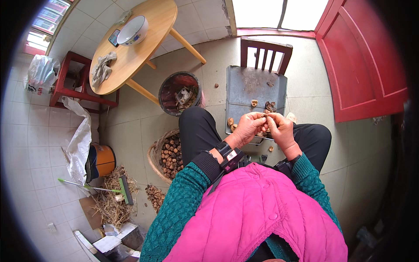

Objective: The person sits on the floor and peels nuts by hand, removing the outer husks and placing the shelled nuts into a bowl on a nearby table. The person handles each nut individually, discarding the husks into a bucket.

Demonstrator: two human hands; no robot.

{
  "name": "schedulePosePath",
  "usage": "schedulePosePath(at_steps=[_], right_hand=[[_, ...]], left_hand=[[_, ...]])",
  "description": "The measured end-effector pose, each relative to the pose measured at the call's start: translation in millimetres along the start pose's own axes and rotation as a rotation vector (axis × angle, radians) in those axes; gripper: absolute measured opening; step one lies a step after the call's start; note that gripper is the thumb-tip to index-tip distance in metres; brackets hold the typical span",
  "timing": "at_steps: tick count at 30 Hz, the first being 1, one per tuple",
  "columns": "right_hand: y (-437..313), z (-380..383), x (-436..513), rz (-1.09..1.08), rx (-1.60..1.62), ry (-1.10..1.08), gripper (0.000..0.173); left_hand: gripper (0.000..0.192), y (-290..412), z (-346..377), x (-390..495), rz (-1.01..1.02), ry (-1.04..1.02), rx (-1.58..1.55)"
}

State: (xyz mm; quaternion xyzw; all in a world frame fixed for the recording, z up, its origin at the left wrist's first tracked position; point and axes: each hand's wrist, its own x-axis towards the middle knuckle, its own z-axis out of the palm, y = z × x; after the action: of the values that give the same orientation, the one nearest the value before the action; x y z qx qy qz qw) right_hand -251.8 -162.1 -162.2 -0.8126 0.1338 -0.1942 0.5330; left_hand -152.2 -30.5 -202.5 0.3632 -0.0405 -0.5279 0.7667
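Note:
My left hand (249,126) and my right hand (281,129) meet over the near end of a grey metal-topped chair seat (255,82). Between my fingertips is a small piece of walnut (264,115), pinched from both sides; its exact shape is partly covered by the fingers. Walnut shell pieces lie on the seat: a half shell (254,102) beyond my hands, darker pieces (269,106) just past the fingertips, and more (230,121) at the left edge. Under my hands, further pieces are partly hidden.
A wicker basket of walnuts (157,167) stands left of my knee, with loose shells (154,196) nearby. A waste bin (180,73) stands beside the wooden table (131,62), which holds a white bowl (132,31) and a cloth (103,68). A squeegee (126,190) lies over straw. At right is a red door (360,59).

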Motion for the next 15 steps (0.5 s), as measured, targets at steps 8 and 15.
schedulePosePath(at_steps=[8,15], right_hand=[[-9.8,-4.2,-0.1,-0.254,-0.217,-0.036,0.016],[-7.7,-2.3,-2.3,-0.114,-0.245,-0.022,0.011]], left_hand=[[0.025,0.2,2.2,-0.6,0.045,0.017,-0.021],[0.027,4.4,2.4,-3.9,0.056,0.02,0.088]])
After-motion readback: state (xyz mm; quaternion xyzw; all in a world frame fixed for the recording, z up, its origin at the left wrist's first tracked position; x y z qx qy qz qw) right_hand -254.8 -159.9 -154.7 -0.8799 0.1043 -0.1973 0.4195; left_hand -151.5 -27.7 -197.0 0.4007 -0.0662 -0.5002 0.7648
